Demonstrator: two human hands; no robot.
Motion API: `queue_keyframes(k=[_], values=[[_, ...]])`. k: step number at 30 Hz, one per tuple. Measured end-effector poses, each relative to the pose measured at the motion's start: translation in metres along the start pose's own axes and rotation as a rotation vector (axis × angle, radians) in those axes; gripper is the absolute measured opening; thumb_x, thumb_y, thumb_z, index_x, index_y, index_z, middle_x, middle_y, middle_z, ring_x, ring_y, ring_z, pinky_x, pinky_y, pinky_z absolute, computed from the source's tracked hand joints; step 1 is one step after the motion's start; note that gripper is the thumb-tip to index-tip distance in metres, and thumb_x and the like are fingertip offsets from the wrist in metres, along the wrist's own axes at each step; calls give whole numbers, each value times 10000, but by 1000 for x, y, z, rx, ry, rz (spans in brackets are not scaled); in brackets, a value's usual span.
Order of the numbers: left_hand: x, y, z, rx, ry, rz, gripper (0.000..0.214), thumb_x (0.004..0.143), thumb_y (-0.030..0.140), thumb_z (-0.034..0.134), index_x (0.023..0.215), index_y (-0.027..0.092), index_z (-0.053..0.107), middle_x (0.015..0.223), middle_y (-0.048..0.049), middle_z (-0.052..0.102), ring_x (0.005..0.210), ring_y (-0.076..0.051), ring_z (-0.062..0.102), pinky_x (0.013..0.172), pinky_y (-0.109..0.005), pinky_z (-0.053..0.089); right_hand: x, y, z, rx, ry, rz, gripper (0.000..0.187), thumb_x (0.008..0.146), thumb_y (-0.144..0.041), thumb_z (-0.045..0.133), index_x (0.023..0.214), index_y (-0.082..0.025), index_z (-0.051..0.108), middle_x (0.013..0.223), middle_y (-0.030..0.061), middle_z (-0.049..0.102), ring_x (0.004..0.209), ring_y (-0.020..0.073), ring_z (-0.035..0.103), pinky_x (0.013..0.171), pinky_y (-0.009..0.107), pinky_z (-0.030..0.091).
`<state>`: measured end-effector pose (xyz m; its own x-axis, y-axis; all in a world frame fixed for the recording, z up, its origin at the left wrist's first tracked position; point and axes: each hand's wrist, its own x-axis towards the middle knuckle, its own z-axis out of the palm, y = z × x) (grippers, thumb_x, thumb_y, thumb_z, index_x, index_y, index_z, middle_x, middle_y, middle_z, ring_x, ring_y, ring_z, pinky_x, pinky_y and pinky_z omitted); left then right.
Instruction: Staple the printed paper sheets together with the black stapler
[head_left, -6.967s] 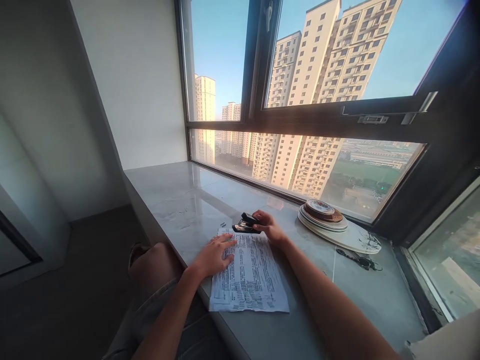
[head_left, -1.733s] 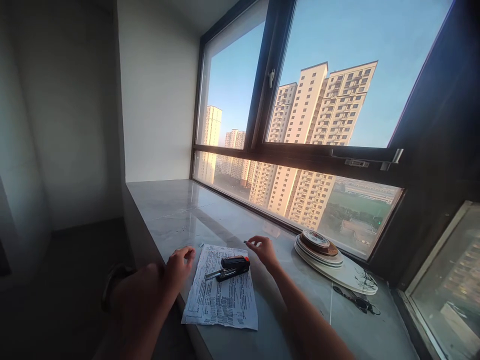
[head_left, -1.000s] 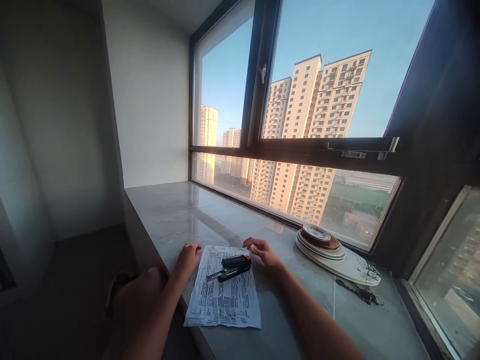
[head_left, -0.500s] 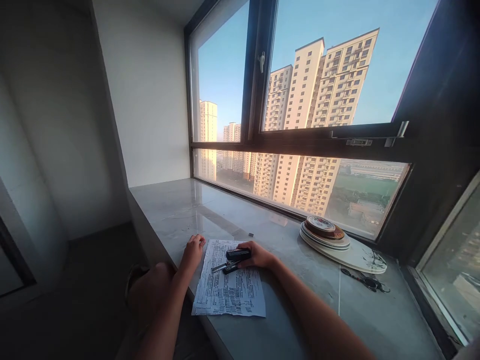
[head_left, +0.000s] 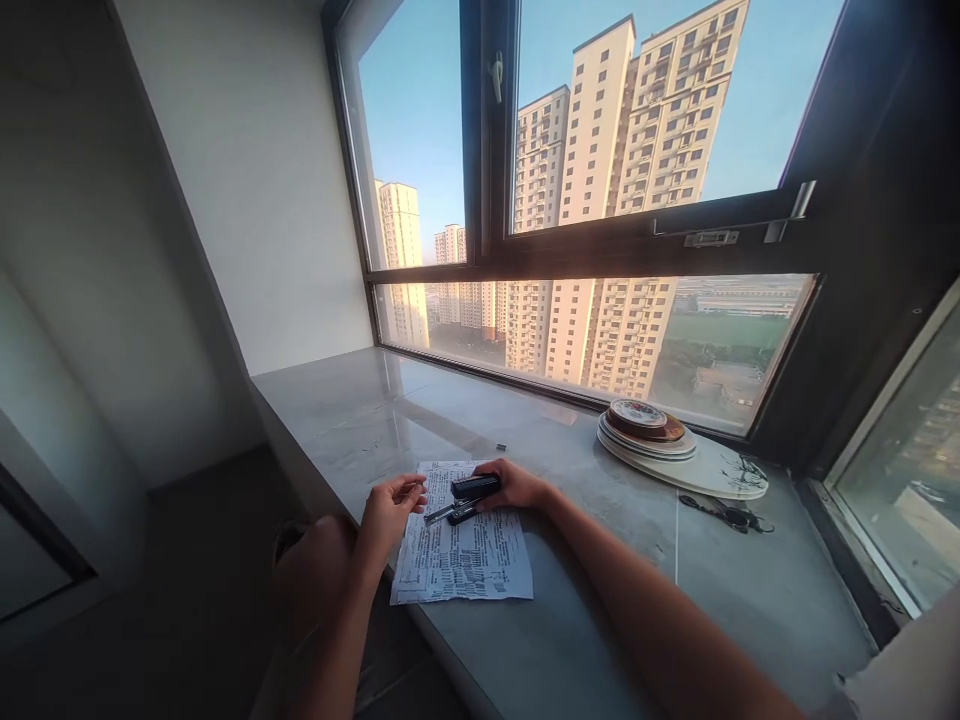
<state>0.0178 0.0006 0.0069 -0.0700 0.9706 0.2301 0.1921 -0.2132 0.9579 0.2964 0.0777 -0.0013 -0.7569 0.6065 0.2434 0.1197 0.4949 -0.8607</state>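
Observation:
A black stapler (head_left: pixel 474 487) is gripped at its rear end by my right hand (head_left: pixel 513 484), its top lifted and its metal magazine (head_left: pixel 438 516) sticking out toward the left. Beneath it lies a printed sheet of paper (head_left: pixel 466 566), reaching to the front edge of the ledge. My left hand (head_left: pixel 393 504) hovers over the paper's left edge, just left of the stapler, thumb and fingers pinched together. Whatever those fingertips hold, if anything, is too small to make out. Beyond the paper, a small grey piece (head_left: pixel 501 447), perhaps a strip of staples, rests on the ledge.
The grey stone ledge (head_left: pixel 322 400) runs below a dark-framed window (head_left: pixel 555 270). To the right sits a stack of plates (head_left: pixel 646 440) on an oval white platter (head_left: pixel 731 475). A dark corded object (head_left: pixel 731 515) lies in front of it. My knee (head_left: pixel 319 565) is beside the ledge.
My left hand has moved right from the ledge to over the paper, its fingers now pinched. My right hand keeps the stapler in about the same place. The camera view has shifted slightly.

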Motion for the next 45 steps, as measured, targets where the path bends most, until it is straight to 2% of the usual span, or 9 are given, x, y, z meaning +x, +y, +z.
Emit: queue_keyframes(k=[2,6,11,16,20,25,31,38,45], values=[[-2,1,2,-12,-32,-25,613,668,627,790,1024,128,784,890,-114,779,794,-247,750,721,-348,622,0,0,0,2,-2,6,471,666,-462,905,917,-133,680,806,-4,662,720,147,587,643,239,461],[-8,1,6,30,-82,-36,585,695,604,782,1051,139,802,886,-105,794,781,-237,749,719,-343,625,0,-1,0,4,-3,21,487,659,-495,895,919,-140,684,811,-3,666,724,153,588,648,246,466],[-13,7,6,40,-79,-44,504,780,550,717,1084,158,808,975,-91,803,869,-238,750,804,-347,621,0,-1,0,-4,11,18,495,649,-502,897,916,-138,693,787,-10,656,700,141,571,631,236,446],[-17,16,5,218,-89,34,368,802,448,709,1048,197,819,1098,-91,793,1001,-264,736,845,-332,594,-1,-2,-1,-18,8,12,480,666,-483,893,952,-145,709,829,-3,679,737,156,600,660,245,465],[-20,15,15,301,-69,71,330,769,373,738,1050,215,811,1047,-77,795,919,-248,736,817,-340,582,-1,-2,-1,-10,10,13,477,660,-473,901,943,-143,705,818,-8,680,728,152,602,655,243,463],[-23,8,28,428,-49,98,348,743,293,753,1086,251,794,996,-50,797,972,-261,718,861,-352,549,0,-2,-1,-17,6,10,466,662,-473,900,932,-144,708,800,-12,672,714,147,595,644,238,456],[-23,2,30,480,-27,110,325,768,310,720,1082,254,780,995,-46,794,907,-253,718,835,-335,547,1,0,-1,-31,14,10,470,668,-481,892,940,-147,706,799,-13,663,718,146,586,645,239,461],[-22,1,33,479,6,127,308,781,299,696,1073,251,779,1018,-54,790,947,-260,714,824,-333,548,0,0,-1,-15,7,21,474,668,-483,890,944,-148,700,795,-17,658,706,141,581,639,237,458],[-23,2,31,458,-38,86,330,806,349,681,1104,240,770,1062,-76,777,946,-257,699,801,-331,538,1,-1,-1,-25,13,12,474,670,-481,891,951,-145,712,821,-1,676,730,155,602,658,247,475]])
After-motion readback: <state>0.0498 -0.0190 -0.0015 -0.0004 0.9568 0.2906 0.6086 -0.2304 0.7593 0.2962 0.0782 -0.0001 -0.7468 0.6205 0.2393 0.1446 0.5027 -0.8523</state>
